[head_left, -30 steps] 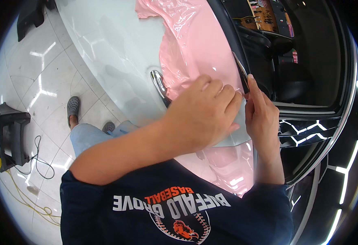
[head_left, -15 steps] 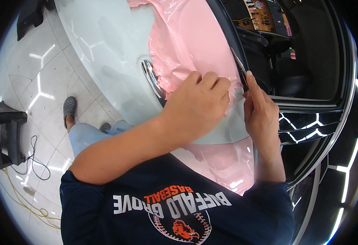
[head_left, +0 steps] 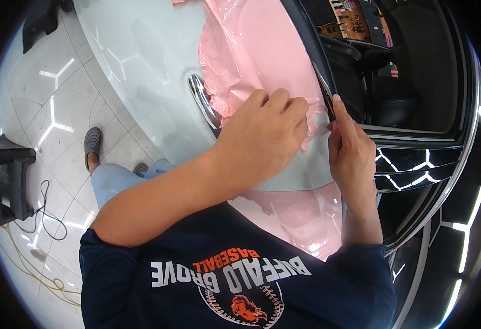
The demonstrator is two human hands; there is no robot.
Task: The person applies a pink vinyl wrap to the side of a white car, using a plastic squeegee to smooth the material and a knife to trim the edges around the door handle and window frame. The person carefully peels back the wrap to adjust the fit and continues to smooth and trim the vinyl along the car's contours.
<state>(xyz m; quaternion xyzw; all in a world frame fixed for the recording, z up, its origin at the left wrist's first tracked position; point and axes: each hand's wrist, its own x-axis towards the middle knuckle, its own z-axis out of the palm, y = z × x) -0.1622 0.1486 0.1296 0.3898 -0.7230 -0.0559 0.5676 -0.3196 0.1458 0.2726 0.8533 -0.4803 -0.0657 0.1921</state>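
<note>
Pink film (head_left: 251, 60), wrinkled and bunched along its left edge, covers part of a pale car door (head_left: 142, 60). My left hand (head_left: 265, 134) is closed in a pinch on the film's near edge, and a ragged flap hangs beside the fingers. At the window edge, my right hand (head_left: 351, 142) is closed, thumb up, around the lower end of a thin dark strip with a shiny edge (head_left: 325, 88). Whether this strip is a tool or window trim cannot be made out. A chrome door handle (head_left: 202, 98) lies left of the film.
The car's dark window (head_left: 410, 71) is on the right. Below my hands, a neighbouring panel is covered in smooth pink film (head_left: 301, 216). A black stand (head_left: 10, 175) with cables and a yellow hose (head_left: 35, 274) is on the tiled floor (head_left: 48, 159) at left.
The film's near edge has shifted slightly left beside my left hand, baring a little more pale paint near my right fingers. Both hands keep nearly the same place.
</note>
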